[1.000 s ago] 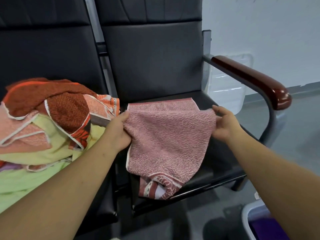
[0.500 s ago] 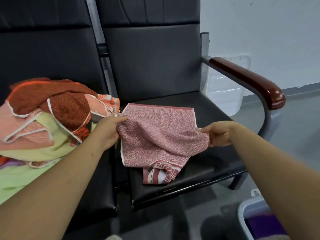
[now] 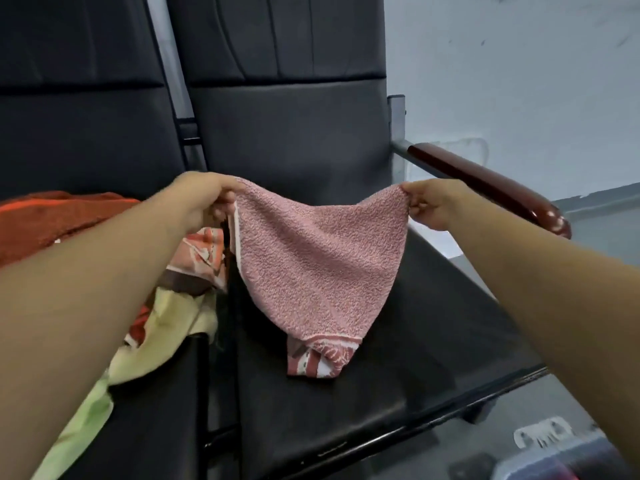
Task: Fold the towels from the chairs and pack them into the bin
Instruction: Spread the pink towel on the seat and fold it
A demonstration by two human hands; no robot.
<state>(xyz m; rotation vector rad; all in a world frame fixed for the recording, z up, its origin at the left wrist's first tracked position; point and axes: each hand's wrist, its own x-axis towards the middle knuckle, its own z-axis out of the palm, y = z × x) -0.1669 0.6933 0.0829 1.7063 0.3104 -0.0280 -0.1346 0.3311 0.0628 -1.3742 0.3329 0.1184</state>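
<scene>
— What kind of room is this?

— A waiting area, by the look of it, perhaps in an office or some public building. Which of those, I cannot tell.

— What shows it?

— The chairs (image 3: 284, 126). Two black padded seats stand side by side with high backs, linked by a dark crossbar (image 3: 189, 136), the way rows of waiting seats are built. The end seat carries a glossy dark-red armrest (image 3: 485, 188) on a grey steel post (image 3: 397, 119).

— And around them?

— A bare pale wall (image 3: 519, 64) with a few scuff marks, a grey skirting band (image 3: 595, 199) at its foot, and a smooth grey floor (image 3: 606, 244).
</scene>
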